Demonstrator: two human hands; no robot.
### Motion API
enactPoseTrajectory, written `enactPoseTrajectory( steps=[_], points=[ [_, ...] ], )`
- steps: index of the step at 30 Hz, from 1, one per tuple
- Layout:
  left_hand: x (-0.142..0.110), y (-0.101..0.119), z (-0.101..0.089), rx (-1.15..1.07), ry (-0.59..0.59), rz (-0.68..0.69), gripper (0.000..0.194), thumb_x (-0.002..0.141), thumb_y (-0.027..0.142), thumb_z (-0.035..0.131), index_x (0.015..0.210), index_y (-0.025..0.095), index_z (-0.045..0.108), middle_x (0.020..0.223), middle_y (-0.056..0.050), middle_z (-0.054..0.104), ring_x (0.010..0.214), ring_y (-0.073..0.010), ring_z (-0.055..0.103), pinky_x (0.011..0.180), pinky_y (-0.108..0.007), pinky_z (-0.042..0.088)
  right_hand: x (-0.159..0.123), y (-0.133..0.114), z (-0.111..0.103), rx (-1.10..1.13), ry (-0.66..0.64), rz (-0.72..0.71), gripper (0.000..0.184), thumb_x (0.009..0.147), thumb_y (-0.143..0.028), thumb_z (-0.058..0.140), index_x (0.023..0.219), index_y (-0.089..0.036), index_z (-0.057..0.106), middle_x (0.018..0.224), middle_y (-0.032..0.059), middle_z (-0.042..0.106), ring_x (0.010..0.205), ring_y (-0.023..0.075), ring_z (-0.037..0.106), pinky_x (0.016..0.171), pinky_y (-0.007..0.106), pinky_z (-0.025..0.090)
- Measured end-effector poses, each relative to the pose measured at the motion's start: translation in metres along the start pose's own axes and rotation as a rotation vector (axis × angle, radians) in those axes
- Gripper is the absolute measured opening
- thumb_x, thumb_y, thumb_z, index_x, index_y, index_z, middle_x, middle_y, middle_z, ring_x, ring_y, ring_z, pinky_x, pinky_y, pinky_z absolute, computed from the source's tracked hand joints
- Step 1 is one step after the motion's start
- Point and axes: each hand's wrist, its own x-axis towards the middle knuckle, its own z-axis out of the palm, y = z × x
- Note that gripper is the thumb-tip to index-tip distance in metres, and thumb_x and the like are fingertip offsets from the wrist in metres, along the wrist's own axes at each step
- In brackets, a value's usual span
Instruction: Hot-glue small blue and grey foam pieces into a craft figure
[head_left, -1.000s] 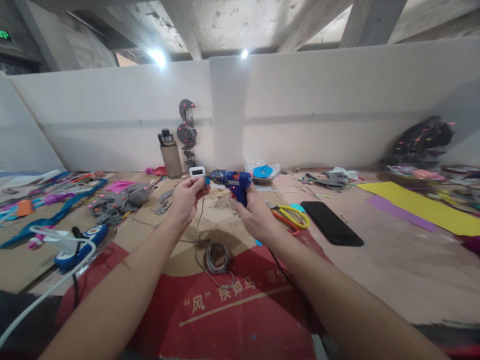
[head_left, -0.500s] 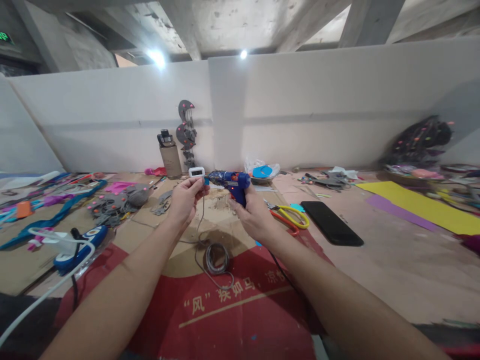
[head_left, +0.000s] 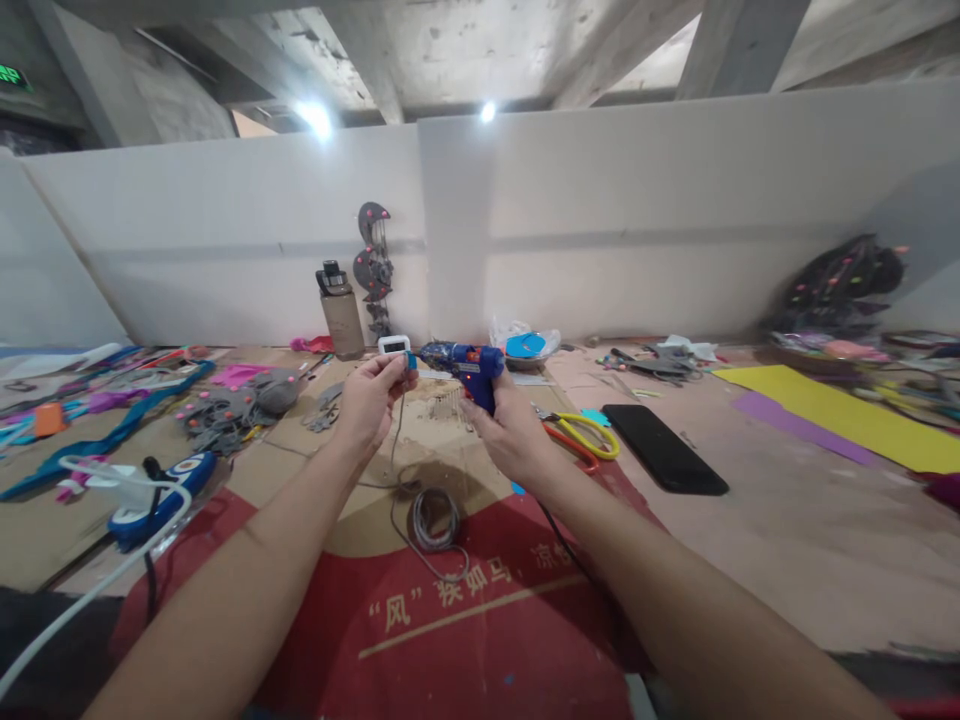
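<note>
In the middle of the head view, my right hand (head_left: 511,425) is wrapped round the handle of a blue hot glue gun (head_left: 480,375). Its nozzle points left, close to a small blue piece (head_left: 411,361) pinched in the fingertips of my left hand (head_left: 373,402). Whether nozzle and piece touch I cannot tell. From my left fingers a thin grey cord (head_left: 397,435) hangs down towards a loose coil of cord (head_left: 435,520) on the red and brown cardboard (head_left: 420,640). The glue gun's black cable (head_left: 559,535) runs down beneath my right forearm.
Right of my hands lie yellow-and-red-handled pliers or scissors (head_left: 577,437) and a black phone (head_left: 664,448). A blue power strip (head_left: 161,500) with a white cable is at left. Behind stand a bottle (head_left: 341,315), a white timer-like device (head_left: 394,345) and a bowl (head_left: 529,347).
The glue gun has shifted very slightly right, a touch further from the small blue piece. Both hands keep the same grips, and the coil of cord lies where it was.
</note>
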Motion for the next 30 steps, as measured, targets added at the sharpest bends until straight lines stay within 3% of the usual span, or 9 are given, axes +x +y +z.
enactPoseTrajectory(
  steps=[10,20,30],
  points=[
    [-0.0010,0.0031,0.0008,-0.022,0.019,-0.009,0.020,0.064,0.024,0.075,0.076,0.012,0.065,0.067,-0.002,0.064,0.060,-0.0085,0.060,0.061,-0.020,0.048,-0.0007,0.0030,0.0009,-0.016,0.001,0.000,0.035,0.085,-0.029,0.047,0.118,-0.019,0.045,0.096,0.0090,0.060,0.083,0.0220,0.056,0.077,0.037,0.045],
    [-0.0025,0.0043,0.0045,-0.026,0.020,-0.026,0.017,0.062,0.022,0.075,0.072,0.013,0.066,0.064,-0.002,0.064,0.058,-0.0088,0.059,0.059,-0.021,0.049,0.0002,-0.0004,-0.0005,-0.004,0.003,0.009,0.039,0.084,-0.027,0.047,0.122,-0.017,0.044,0.102,0.0116,0.061,0.098,0.0256,0.056,0.088,0.041,0.042],
    [-0.0002,0.0057,0.0023,-0.045,0.026,0.003,0.019,0.061,0.023,0.075,0.072,0.013,0.064,0.065,-0.001,0.063,0.059,-0.0089,0.059,0.061,-0.022,0.048,0.0000,-0.0005,-0.0010,0.011,0.008,-0.001,0.038,0.082,-0.025,0.048,0.120,-0.018,0.045,0.102,0.0108,0.061,0.096,0.0246,0.056,0.086,0.041,0.044]
  ],
)
